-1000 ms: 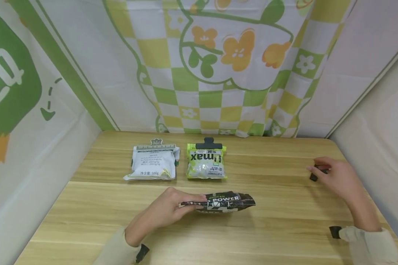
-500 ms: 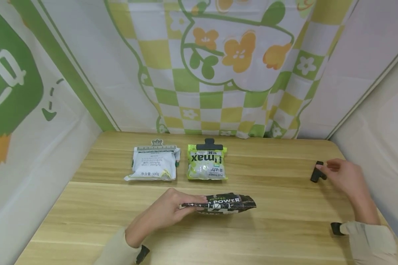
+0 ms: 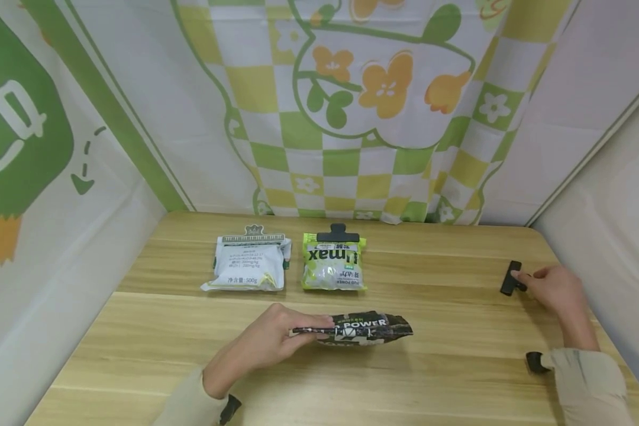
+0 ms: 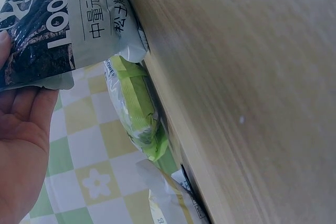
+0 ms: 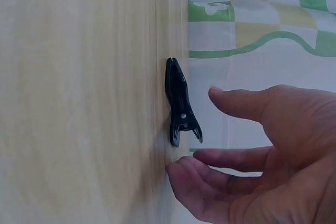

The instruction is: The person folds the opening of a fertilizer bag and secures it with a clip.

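My left hand (image 3: 273,332) pinches the top edge of a black and white printed bag (image 3: 362,329), which stands upright on the table. Lettering covers the bag's front (image 4: 58,24) in the left wrist view. At the right lies a black bag clip (image 3: 511,278), its handles toward my right hand (image 3: 556,290). Seen from the right wrist, the thumb and curved fingers are spread near the handles of the clip (image 5: 181,103), with a visible gap and nothing held.
Behind the held bag lie a white bag (image 3: 248,265) with a decorated clip (image 3: 252,237) and a yellow-green bag (image 3: 333,263) with a black clip (image 3: 338,234). A checkered curtain (image 3: 341,160) hangs at the table's (image 3: 431,378) back edge.
My right hand has drawn back from over the clip to its handle side; the clip now lies turned, with its long bar showing. The left hand and bag stay nearly still.
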Available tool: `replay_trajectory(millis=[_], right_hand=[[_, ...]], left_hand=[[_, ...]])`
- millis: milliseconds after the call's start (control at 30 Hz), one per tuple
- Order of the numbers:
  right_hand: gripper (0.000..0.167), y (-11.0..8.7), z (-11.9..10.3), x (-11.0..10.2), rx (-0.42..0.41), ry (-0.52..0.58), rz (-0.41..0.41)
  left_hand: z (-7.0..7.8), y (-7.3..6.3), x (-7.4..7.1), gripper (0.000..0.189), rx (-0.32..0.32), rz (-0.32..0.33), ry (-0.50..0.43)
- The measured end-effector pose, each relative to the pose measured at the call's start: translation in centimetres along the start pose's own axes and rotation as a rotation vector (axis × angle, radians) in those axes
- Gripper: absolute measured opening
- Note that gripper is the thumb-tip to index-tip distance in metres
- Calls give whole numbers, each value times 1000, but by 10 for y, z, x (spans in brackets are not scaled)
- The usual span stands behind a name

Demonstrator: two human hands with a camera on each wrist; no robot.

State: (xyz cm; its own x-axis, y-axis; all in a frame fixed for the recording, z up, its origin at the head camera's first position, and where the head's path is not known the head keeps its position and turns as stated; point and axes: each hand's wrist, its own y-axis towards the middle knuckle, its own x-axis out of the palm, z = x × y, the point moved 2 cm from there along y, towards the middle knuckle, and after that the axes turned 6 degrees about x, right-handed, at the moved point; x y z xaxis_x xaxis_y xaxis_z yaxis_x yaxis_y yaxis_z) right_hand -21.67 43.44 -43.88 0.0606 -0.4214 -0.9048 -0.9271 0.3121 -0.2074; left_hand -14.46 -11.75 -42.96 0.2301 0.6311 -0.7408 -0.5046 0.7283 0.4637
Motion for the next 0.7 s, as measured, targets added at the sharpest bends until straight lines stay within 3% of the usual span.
replay_trajectory(millis=[200, 700], right_hand=[[68, 7, -3, 6, 47, 29, -59], [63, 12, -4, 12, 92, 44, -42]], left_hand=[[0, -1, 0, 28, 6, 3, -15], [0, 0, 0, 26, 12, 9, -16]])
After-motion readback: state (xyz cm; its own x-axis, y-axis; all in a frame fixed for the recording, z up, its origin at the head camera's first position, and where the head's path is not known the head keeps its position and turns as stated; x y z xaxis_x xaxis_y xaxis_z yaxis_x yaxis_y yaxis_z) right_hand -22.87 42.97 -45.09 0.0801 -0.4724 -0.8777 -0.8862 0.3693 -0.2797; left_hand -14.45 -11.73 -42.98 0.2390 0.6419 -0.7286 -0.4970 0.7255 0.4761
